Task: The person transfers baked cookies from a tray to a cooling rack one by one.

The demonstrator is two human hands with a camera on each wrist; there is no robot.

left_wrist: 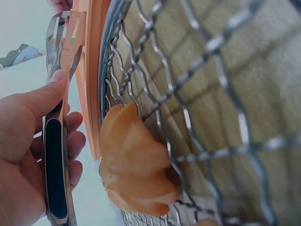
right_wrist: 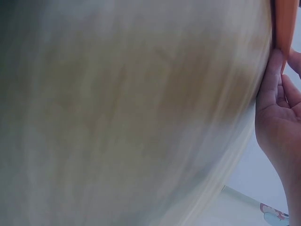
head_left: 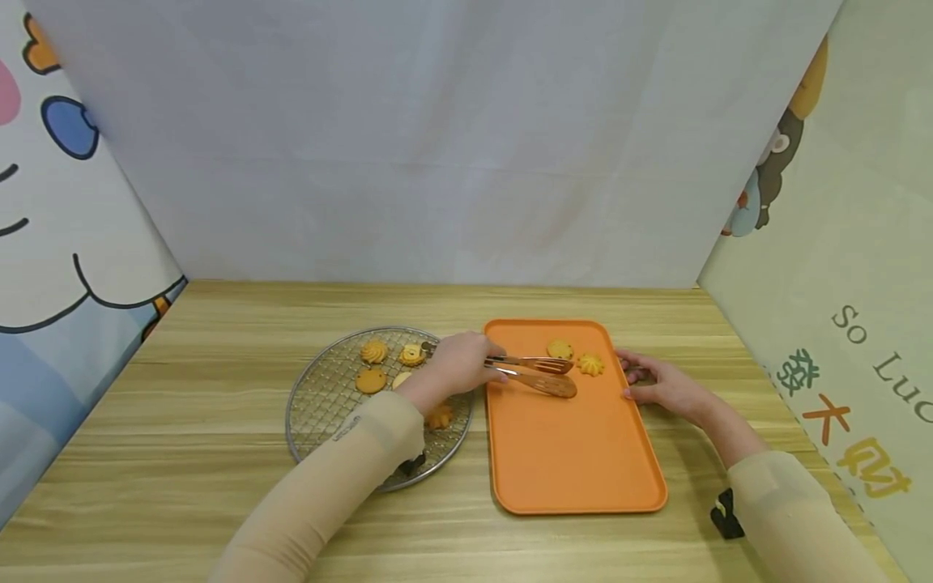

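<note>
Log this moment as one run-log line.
left hand: grips metal tongs over orange rectangular tray | right hand: rests on tray's right edge | two cookies on tray | round wire rack: several cookies

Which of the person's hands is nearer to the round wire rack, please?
The left. The left hand holds tongs at the wire rack's right rim; the right hand rests beyond the orange tray's far side.
</note>
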